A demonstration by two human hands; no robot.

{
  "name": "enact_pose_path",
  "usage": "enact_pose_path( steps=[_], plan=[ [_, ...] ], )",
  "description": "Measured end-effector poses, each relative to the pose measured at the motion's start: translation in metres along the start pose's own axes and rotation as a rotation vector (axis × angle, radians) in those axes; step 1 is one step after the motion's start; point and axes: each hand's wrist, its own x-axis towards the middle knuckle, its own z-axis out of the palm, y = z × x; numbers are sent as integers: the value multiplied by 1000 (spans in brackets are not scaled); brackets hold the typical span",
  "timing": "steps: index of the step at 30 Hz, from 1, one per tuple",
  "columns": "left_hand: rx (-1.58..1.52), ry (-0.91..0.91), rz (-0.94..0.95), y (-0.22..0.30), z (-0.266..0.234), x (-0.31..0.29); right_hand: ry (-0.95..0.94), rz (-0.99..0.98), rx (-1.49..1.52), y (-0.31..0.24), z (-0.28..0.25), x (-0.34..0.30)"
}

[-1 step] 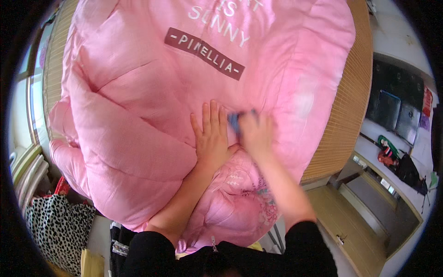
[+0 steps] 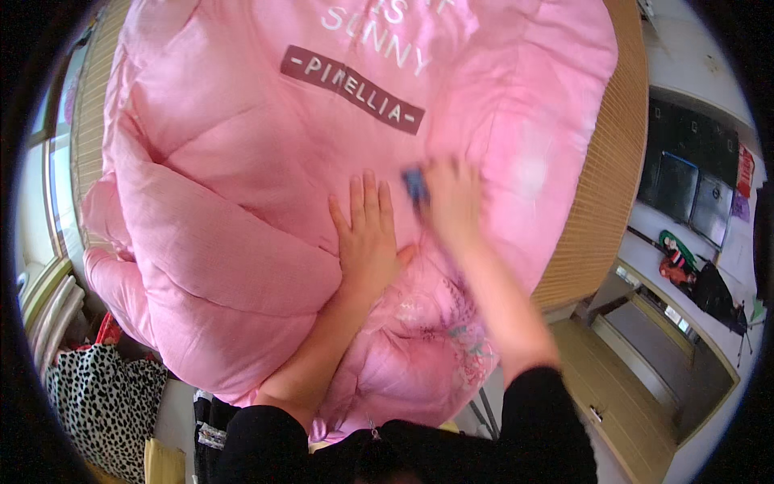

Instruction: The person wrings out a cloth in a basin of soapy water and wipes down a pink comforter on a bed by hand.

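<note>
One small dark-blue object [image 2: 414, 185], blurred, pokes out from my right hand [image 2: 454, 198], which is curled around it over the middle of one pink quilt [image 2: 528, 105]. Its visible part is longest on a steep slant, the far end leaning left and away from me. Just to the left, my left hand [image 2: 368, 246] is released, palm down on the quilt, fingers spread and pointing away. One thick fold [image 2: 218, 230] bulges beside that wrist, and my right forearm [image 2: 512, 315] partly covers a floral print [image 2: 468, 347]. Farther off, one brown lettered strip [image 2: 352, 90] slants across the quilt. A tan woven mat [image 2: 592, 218] shows on both sides. Beyond, on the left, are one black-and-white spotted cloth [image 2: 101, 403] and a window [image 2: 34, 202]; on the right, wooden furniture [image 2: 613, 395] and one black bag [image 2: 716, 294].
</note>
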Motion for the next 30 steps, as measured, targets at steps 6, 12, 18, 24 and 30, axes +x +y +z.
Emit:
enact_pose_path(
  steps=[6, 12, 18, 24, 30],
  plan=[
    [-99, 1, -10, 8, -6, -10, 246, 204, 28, 35, -7, 69],
    [32, 25, -16, -1, 4, -5, 117, -44, 157, -1, 5, 20],
    [-32, 42, 22, 16, 2, -3, 219, 419, 340, 103, -1, 154],
    [25, 47, -9, 11, -11, -12, 256, 815, 1701, 110, -63, 27],
    [38, 57, 32, 17, -3, -10, 380, 580, 1528, 71, -48, 12]
  ],
)
